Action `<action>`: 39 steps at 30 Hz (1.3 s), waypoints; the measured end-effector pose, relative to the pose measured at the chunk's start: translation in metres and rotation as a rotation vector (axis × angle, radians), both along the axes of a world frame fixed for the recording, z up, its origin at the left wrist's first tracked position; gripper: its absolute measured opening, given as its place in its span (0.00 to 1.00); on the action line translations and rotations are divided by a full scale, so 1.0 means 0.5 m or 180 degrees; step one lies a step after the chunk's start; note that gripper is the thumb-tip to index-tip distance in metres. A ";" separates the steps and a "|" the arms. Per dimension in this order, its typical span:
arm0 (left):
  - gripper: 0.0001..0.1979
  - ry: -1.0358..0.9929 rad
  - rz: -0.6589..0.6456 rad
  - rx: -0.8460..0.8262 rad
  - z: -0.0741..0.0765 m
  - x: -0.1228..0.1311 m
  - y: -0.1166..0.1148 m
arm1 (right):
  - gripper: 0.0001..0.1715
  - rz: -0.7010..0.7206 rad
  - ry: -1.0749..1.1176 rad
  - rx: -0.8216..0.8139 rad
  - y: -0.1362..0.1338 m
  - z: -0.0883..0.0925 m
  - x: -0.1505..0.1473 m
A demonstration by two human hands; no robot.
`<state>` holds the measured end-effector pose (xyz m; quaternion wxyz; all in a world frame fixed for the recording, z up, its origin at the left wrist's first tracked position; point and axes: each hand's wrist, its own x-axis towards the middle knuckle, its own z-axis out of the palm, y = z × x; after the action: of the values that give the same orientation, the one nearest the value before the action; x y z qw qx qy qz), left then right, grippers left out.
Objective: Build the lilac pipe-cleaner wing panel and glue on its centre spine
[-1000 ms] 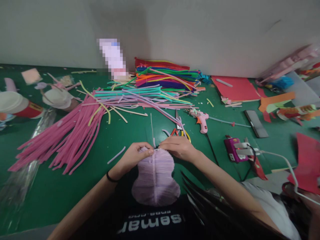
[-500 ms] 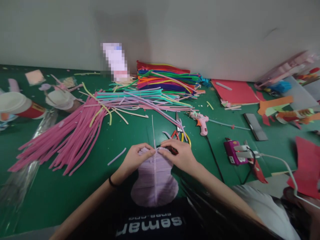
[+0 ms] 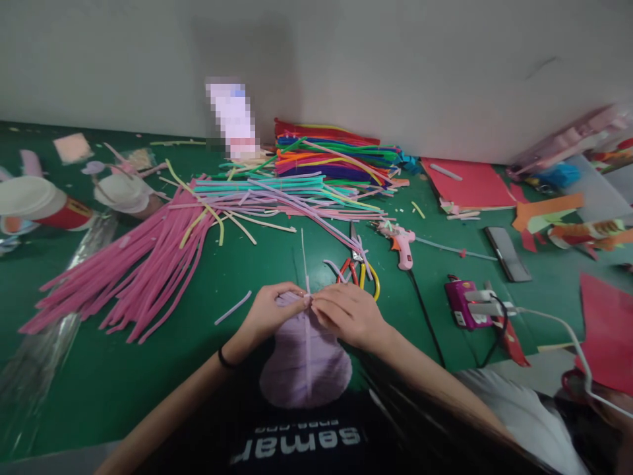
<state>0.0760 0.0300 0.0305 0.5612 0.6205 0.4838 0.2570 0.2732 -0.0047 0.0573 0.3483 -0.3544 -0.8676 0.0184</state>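
A lilac piece built from pipe cleaners (image 3: 306,369), shaped like a figure eight with a stem strip down its middle, stands between my hands close to my shirt. My left hand (image 3: 274,313) pinches its upper left edge with thumb and fingers. At the top centre, the bent fingers of my right hand (image 3: 349,316) press together by the strip's end and cover the upper right edge. A thin wire with a lilac sleeve (image 3: 307,284) sticks up from the top between the fingertips. Just beyond my right hand lie pliers with red handles (image 3: 346,269) and yellow-handled scissors (image 3: 370,280).
Pink pipe cleaners (image 3: 133,264) spread over the left of the green table (image 3: 173,389). Multicoloured bundles (image 3: 336,158) lie at the back. Right of them are a pink glue gun (image 3: 403,247), a phone (image 3: 508,254), a purple power adapter (image 3: 462,303) and red sheets (image 3: 467,185). Cups (image 3: 37,201) stand at left.
My right hand has turned inward, its fingers now curled at the top of the lilac piece. My left hand keeps its pinch. The view has shifted slightly.
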 end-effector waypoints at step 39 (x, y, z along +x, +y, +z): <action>0.09 -0.0067 0.0195 0.0046 0.060 0.017 -0.009 | 0.08 -0.1282 0.0948 -0.1460 -0.010 0.045 -0.031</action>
<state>0.0843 0.0254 0.0603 0.5537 0.6067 0.4948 0.2840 0.2578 -0.0098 0.0798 0.3791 -0.5812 -0.6930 0.1955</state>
